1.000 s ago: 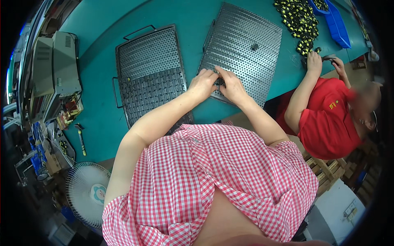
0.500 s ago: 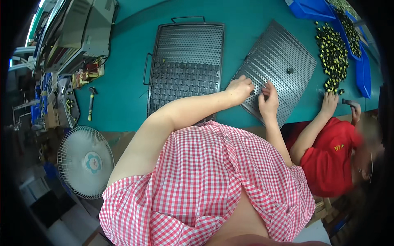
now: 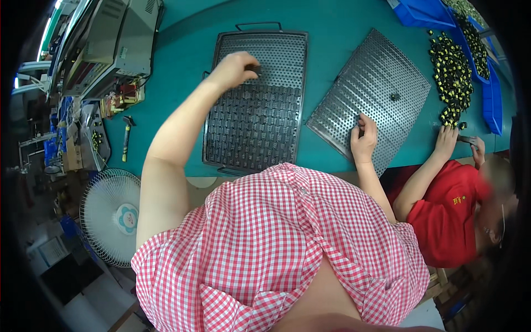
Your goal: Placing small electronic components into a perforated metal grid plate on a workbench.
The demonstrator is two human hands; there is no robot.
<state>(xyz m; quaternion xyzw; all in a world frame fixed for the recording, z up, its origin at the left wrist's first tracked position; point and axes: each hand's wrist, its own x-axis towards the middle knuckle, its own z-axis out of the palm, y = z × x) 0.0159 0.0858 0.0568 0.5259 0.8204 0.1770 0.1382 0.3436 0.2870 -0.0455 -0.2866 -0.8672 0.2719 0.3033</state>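
Observation:
Over the upper left of the framed perforated tray (image 3: 279, 52), my left hand (image 3: 235, 69) pinches a small dark part (image 3: 253, 68). Rows of small black parts (image 3: 254, 130) fill the tray's nearer portion; bare holes show beyond them. My right hand (image 3: 364, 141) rests at the near part of a slanted perforated metal plate (image 3: 381, 72), fingers curled in. Something dark shows by its fingertips, too small to name. A single small dark part (image 3: 395, 97) lies farther up that plate.
At right, a heap of black-and-yellow parts (image 3: 451, 72) lies by blue bins (image 3: 489, 102). A co-worker in a red shirt (image 3: 442, 216) reaches there, holding a tool. A hammer (image 3: 126, 138), a grey machine (image 3: 124, 44) and a fan (image 3: 113, 218) are at left.
My left hand has moved from the slanted plate leftward and away to the framed tray, carrying the small dark part. My right hand stays at the plate, nearly unmoved.

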